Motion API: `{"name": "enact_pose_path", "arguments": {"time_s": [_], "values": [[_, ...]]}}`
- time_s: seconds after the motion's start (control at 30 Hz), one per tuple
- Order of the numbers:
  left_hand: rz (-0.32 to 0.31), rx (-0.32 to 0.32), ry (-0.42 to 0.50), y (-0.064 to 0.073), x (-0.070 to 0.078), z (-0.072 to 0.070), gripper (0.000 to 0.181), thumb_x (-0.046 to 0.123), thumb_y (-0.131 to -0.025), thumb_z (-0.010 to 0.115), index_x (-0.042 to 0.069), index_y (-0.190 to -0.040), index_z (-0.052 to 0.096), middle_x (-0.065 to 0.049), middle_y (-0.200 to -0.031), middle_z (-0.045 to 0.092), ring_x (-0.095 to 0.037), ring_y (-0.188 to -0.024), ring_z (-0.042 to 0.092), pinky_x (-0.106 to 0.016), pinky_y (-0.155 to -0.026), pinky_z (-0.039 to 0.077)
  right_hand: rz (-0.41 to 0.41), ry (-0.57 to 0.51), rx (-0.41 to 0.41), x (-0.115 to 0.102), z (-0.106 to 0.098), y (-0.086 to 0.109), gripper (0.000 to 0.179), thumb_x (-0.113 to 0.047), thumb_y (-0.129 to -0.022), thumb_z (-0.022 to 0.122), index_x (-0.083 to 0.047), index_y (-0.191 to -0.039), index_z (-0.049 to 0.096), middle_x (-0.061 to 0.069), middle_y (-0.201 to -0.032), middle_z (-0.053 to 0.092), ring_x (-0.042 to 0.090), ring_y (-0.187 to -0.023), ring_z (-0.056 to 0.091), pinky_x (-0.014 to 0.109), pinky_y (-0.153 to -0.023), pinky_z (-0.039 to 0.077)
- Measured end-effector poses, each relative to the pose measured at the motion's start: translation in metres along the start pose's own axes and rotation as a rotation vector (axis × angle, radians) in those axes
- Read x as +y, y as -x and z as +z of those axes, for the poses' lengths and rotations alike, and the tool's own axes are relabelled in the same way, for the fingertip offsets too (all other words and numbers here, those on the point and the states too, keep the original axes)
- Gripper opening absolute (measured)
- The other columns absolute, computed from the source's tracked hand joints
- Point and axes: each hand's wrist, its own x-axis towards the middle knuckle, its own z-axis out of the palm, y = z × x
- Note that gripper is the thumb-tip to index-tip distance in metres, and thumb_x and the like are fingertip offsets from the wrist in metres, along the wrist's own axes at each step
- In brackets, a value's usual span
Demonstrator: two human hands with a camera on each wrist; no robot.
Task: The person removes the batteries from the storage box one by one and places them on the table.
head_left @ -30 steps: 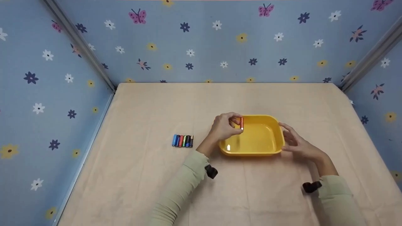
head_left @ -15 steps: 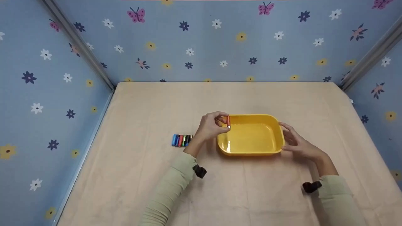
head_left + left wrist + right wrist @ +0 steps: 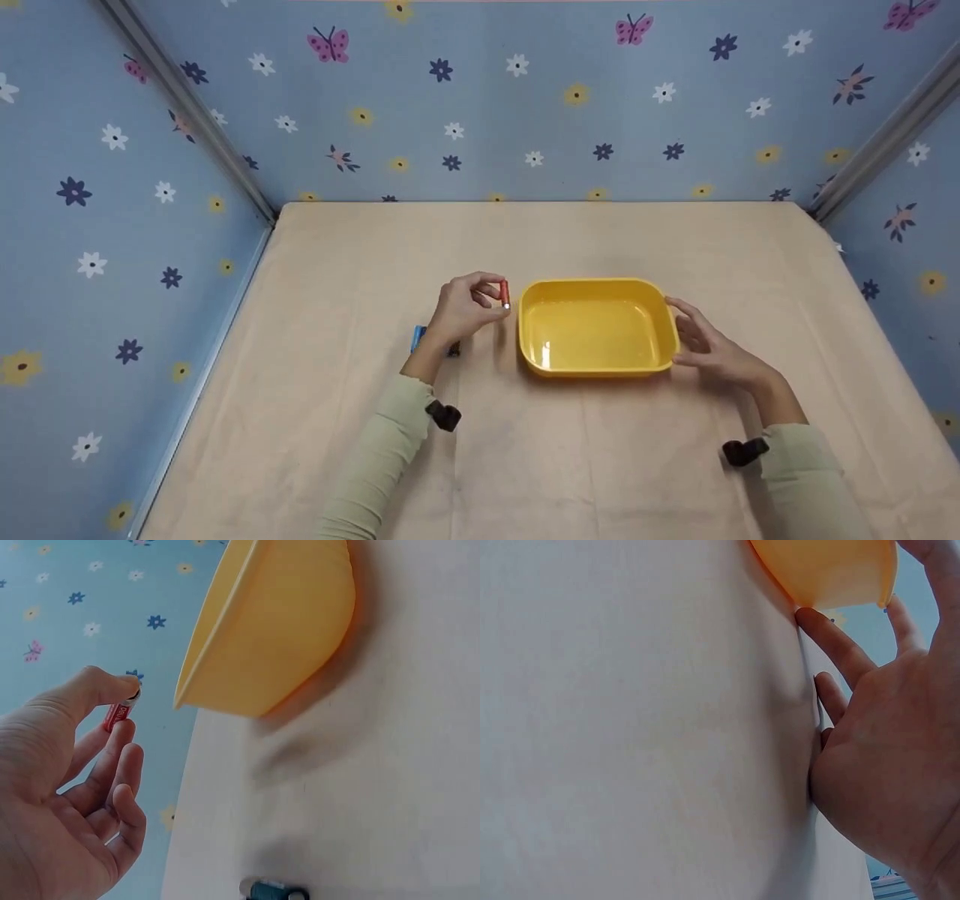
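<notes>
In the head view my left hand [image 3: 465, 309] holds a small red battery [image 3: 505, 294] upright between thumb and fingers, just left of a yellow plastic tub [image 3: 596, 370]. The left wrist view shows the battery [image 3: 118, 714] pinched at its ends, its silver tip by the thumb and the other fingers loosely bent. My right hand [image 3: 712, 351] rests against the tub's right end, fingers spread and fairly straight. In the right wrist view fingertips touch the tub [image 3: 832, 570]. Below my left hand lie other batteries [image 3: 417, 339], mostly hidden by it.
A beige cloth [image 3: 570, 457] covers the table. Blue panels [image 3: 495, 97] with flowers and butterflies enclose its back and sides. The tub's inside shows no items. A dark battery end [image 3: 274, 891] shows at the left wrist view's lower edge.
My left hand has moved left with the red battery, from above the tub to outside its left rim, and now covers most of the battery row. The right hand and tub stay put.
</notes>
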Motion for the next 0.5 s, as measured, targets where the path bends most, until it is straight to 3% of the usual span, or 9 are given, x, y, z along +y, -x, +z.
{"name": "enact_pose_path", "arguments": {"time_s": [0.23,0.5], "values": [[-0.011,-0.003,-0.021,0.01,-0.017,-0.02,0.05,0.007,-0.09,0.091,0.008,-0.138,0.078,-0.014,-0.112,0.083,-0.013,-0.089,0.072,-0.019,-0.075,0.056,-0.003,-0.008,-0.002,0.0,-0.001,0.001,0.097,-0.015,-0.109,0.073,-0.029,-0.182,0.011,0.031,-0.186,0.019,0.06,-0.172,0.014,0.088,-0.13,0.009],[-0.043,-0.024,-0.045,0.023,-0.032,-0.046,0.051,0.006,-0.091,0.089,0.005,-0.141,0.076,-0.014,-0.114,0.081,-0.014,-0.092,0.071,-0.021,-0.079,0.055,-0.005,-0.013,-0.005,-0.003,0.0,0.003,0.098,-0.014,-0.108,0.074,-0.027,-0.182,0.01,0.031,-0.186,0.017,0.061,-0.173,0.011,0.088,-0.13,0.007]]}}
